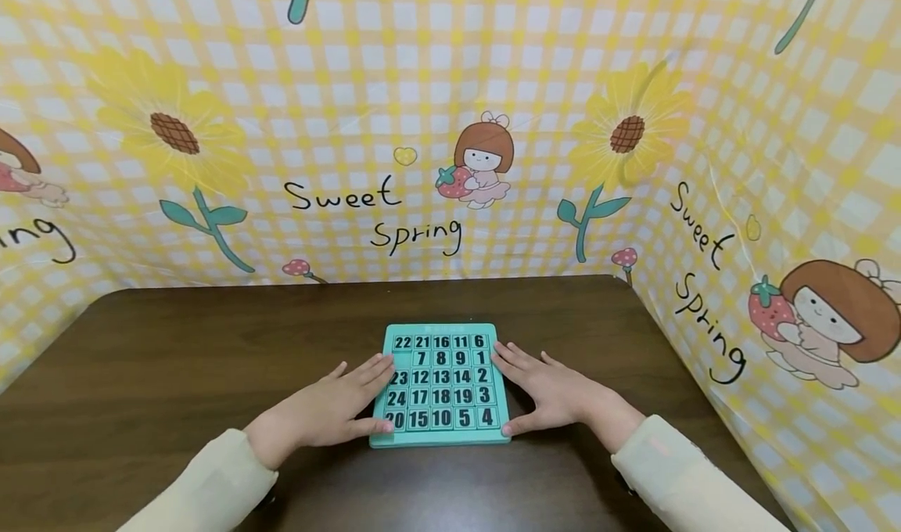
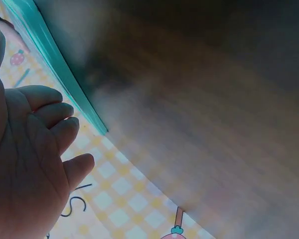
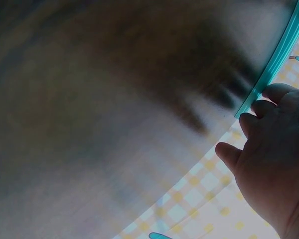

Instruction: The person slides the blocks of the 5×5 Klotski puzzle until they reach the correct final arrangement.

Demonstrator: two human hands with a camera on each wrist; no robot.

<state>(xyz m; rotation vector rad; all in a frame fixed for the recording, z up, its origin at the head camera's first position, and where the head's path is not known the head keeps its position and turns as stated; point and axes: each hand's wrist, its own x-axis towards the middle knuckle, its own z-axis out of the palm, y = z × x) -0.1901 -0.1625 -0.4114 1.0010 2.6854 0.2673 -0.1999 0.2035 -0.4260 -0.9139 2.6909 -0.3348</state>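
A turquoise sliding number puzzle [image 1: 439,438] lies flat on the table in the head view, its tiles carrying black numbers. In its second row, a vacant slot shows at the left end, beside the left fingertips. My left hand [image 1: 331,408] rests against the puzzle's left side, fingers extended and thumb over the tile marked 20. Along the opposite side lies my right hand [image 1: 552,391], fingers extended and fingertips at the rim. The left wrist view shows the left hand [image 2: 35,144] by the frame edge [image 2: 55,64]; the right wrist view shows the right hand [image 3: 274,144] at the frame edge [image 3: 275,64].
The puzzle sits on a dark brown wooden table [image 1: 211,336]. A yellow-and-white checked cloth [image 1: 352,109] with flowers and cartoon figures hangs behind the table and along its right side.
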